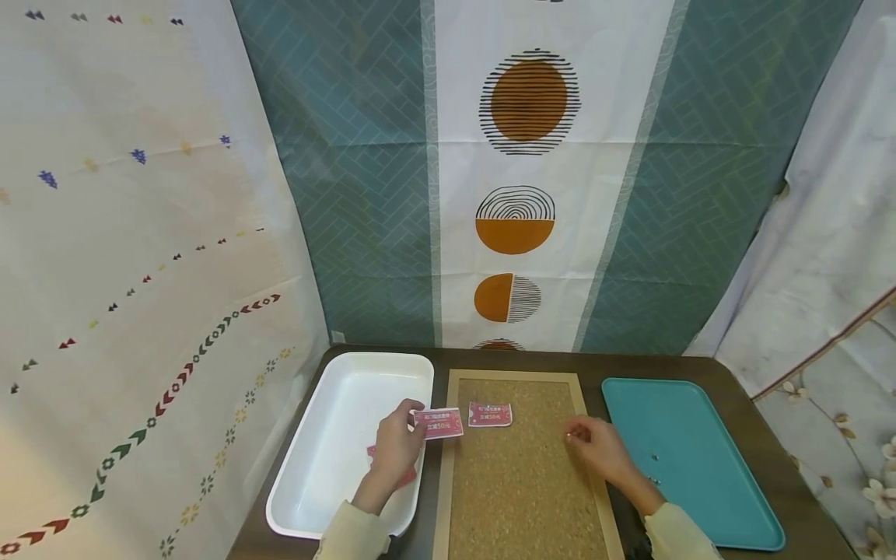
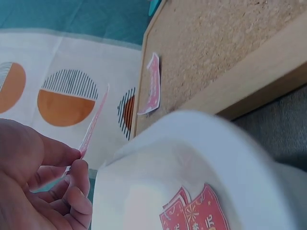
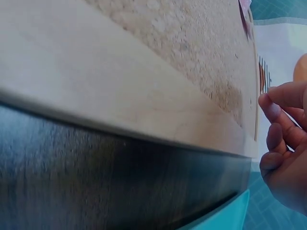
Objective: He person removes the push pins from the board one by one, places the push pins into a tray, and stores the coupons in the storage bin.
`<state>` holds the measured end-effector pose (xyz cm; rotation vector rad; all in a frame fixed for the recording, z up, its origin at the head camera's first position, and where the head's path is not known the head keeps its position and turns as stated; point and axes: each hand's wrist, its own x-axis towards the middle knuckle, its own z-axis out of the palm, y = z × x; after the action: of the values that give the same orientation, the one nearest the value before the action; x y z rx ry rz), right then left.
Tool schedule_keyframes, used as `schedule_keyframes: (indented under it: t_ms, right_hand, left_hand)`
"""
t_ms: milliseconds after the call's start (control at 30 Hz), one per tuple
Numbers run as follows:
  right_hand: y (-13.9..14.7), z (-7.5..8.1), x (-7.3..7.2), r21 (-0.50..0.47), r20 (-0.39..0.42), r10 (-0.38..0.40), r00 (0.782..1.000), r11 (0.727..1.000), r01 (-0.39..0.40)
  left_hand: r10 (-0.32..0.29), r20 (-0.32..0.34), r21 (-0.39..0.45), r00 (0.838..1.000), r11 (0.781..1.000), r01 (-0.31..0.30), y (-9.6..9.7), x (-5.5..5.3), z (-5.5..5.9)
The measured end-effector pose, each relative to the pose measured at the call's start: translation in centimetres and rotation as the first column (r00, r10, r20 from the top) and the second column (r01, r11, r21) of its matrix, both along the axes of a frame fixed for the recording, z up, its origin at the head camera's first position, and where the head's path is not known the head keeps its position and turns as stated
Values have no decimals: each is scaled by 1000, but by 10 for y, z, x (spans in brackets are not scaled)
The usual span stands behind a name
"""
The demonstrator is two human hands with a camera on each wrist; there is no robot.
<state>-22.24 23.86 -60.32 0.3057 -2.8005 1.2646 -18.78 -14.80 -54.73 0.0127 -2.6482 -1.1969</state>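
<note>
My left hand [image 1: 397, 445] pinches a pink paper coupon [image 1: 439, 423] by its left end, between thumb and fingers. The coupon spans the white tray's right rim and the frame of the corkboard [image 1: 525, 490]. A similar coupon [image 1: 490, 414] lies on the upper part of the cork; its ends curl up in the left wrist view. Over the board's right side, my right hand [image 1: 600, 447] has thumb and forefinger together on a tiny shiny pushpin, barely visible at the fingertips. More coupons [image 2: 206, 211] overlap inside the white tray [image 1: 308, 490].
A teal tray [image 1: 707, 467] stands to the right of the board, with several tiny metallic pins [image 1: 654, 480] in it. All rest on a dark wooden table [image 1: 581, 364]. Patterned cloth [image 1: 371, 194] hangs behind and along both sides.
</note>
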Motion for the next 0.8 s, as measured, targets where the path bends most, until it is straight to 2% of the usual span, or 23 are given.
schedule_keyframes:
  t_ms: [267,467,800]
  right_hand:
    - [10,0,3,4,-31,2,1000,1000,-2]
    - [23,-3,5,8,-45,2,999,1000,-1]
    - [38,1,8,53,-24,-16,1000,998,17]
  left_hand:
    - [2,59,26,998,1000,-4,-11,1,-1]
    - [41,53,-34,998,999,-40,-22,2,2]
    - [59,83,-53,995,997,-55,-30,2,6]
